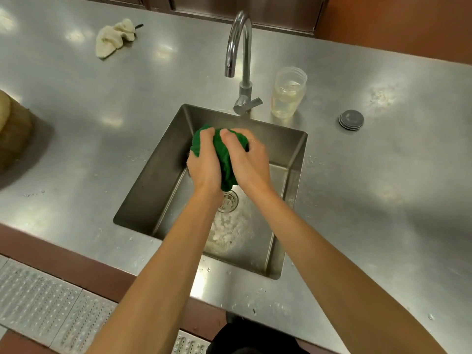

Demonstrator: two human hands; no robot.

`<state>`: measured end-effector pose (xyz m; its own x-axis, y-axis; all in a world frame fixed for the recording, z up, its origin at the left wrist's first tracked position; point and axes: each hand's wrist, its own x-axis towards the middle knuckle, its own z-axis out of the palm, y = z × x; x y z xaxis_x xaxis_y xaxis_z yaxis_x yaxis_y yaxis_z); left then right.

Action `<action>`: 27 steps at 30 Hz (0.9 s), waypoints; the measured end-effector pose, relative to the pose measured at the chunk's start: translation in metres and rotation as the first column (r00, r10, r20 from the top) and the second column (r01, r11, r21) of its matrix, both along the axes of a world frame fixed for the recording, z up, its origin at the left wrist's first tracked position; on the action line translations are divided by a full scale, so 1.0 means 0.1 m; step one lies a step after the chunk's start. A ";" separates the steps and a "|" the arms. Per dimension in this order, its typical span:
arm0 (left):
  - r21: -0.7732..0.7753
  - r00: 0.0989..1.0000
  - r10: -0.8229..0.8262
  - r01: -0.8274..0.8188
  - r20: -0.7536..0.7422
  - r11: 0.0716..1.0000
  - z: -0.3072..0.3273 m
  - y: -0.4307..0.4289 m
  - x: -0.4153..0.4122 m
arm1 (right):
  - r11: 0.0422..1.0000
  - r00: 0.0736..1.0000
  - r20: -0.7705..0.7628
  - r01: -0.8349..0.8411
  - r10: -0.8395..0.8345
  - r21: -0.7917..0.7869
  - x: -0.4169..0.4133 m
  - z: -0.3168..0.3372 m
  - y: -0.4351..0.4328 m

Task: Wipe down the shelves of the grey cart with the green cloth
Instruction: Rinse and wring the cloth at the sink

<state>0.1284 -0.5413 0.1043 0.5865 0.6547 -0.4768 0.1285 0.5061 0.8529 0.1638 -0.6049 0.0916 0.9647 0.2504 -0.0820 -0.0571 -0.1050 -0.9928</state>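
The green cloth (224, 154) is bunched into a wad between both hands, held above the steel sink (163, 159). My left hand (204, 164) grips its left side with fingers curled over the top. My right hand (249, 159) grips the right side the same way. A tail of cloth hangs down between my wrists toward the drain (228, 200). The grey cart is not in view.
A curved tap (238, 47) stands behind the sink with no water running. A clear plastic jar (287, 93) with some liquid sits right of it, a grey round lid (351, 119) farther right. A beige rag (115, 37) lies back left. A brown object (12, 131) sits at the left edge.
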 end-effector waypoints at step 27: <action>-0.427 0.940 -0.316 0.339 0.127 0.838 0.28 0.22 -0.31 | 0.996 0.828 0.554 -0.058 0.089 -0.073 -0.06 -0.02 -0.25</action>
<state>0.0971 -0.5197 0.1325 0.7599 0.1518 -0.6321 0.3169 0.7625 0.5641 0.1576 -0.6304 0.0893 0.8297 0.3327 0.4483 0.5131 -0.1377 -0.8472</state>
